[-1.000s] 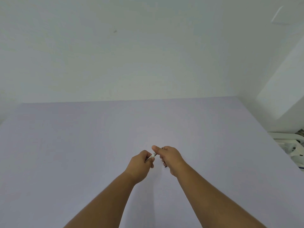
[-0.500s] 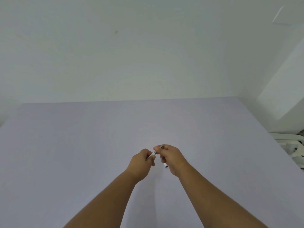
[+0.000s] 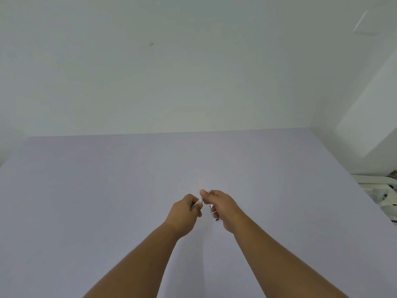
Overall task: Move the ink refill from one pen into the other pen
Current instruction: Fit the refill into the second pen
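Observation:
Both my hands are held together above the middle of the pale lilac table. My left hand is closed on a pen, a short white part of which shows between thumb and fingers. My right hand pinches the same pen's other end at its fingertips. A second pen part, white with a dark tip, sticks out below the right hand's curled fingers. The ink refill cannot be made out; the fingers hide most of both pens.
A white wall rises behind the table's far edge. White plastic furniture stands beyond the table's right edge. A white ledge juts out at the upper right.
The two hands have stayed together in nearly the same place; the right hand's fingers have shifted slightly on the pen.

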Available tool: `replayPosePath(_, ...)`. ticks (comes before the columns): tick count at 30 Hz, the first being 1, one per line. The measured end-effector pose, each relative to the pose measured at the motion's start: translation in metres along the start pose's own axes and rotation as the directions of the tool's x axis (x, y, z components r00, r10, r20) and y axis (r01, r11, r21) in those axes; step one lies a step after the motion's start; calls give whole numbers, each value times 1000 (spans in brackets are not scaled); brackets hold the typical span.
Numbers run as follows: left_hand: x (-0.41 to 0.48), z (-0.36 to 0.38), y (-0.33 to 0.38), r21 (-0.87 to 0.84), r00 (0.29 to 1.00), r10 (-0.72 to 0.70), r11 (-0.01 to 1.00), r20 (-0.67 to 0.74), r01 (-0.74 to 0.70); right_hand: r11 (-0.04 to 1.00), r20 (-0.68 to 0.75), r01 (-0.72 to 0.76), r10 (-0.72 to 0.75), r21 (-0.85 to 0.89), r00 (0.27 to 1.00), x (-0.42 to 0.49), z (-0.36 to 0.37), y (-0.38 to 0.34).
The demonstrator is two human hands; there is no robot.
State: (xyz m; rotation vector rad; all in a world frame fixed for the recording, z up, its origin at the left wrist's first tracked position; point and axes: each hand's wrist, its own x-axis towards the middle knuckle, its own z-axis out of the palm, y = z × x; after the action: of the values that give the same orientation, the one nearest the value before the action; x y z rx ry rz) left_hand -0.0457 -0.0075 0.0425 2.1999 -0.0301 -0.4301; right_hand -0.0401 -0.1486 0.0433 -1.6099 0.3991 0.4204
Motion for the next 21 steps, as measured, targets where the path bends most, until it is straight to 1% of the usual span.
replayPosePath(2, 1, -1, -1, 6, 1000, 2, 1000, -6, -2, 999, 23, 32, -33, 40, 999, 0, -1, 1)
replayPosePath(4, 2, 1, -2, 23, 1000, 11, 1000, -14, -11, 999, -5, 27, -27, 38, 1000, 0, 1, 1)
replayPosePath(7, 1, 5, -4, 60, 999, 39, 997, -31, -38, 998, -52, -55, 55, 6, 997, 1, 5, -2)
replayPosePath(10, 0, 9, -6, 71, 997, 54, 996, -54, -50, 992, -53, -111, 109, -53, 993, 2, 6, -7)
replayPosePath(12, 1, 8, -6, 38, 998, 32, 999, -53, -30, 994, -33, -94, 92, -61, 995, 2, 5, -9)
replayPosePath(15, 5, 3, -5, -27, 1000, -16, 1000, -21, 15, 1000, 7, -17, 17, 2, 1000, 3, 3, -6)
replayPosePath(17, 7, 2, -4, -19, 1000, -13, 1000, -10, 13, 999, -12, 19, -19, 35, 1000, 4, 3, -3)
replayPosePath(21, 7, 6, -6, 63, 998, 35, 998, -59, -31, 996, -53, -45, 49, 73, 997, 9, 5, -2)
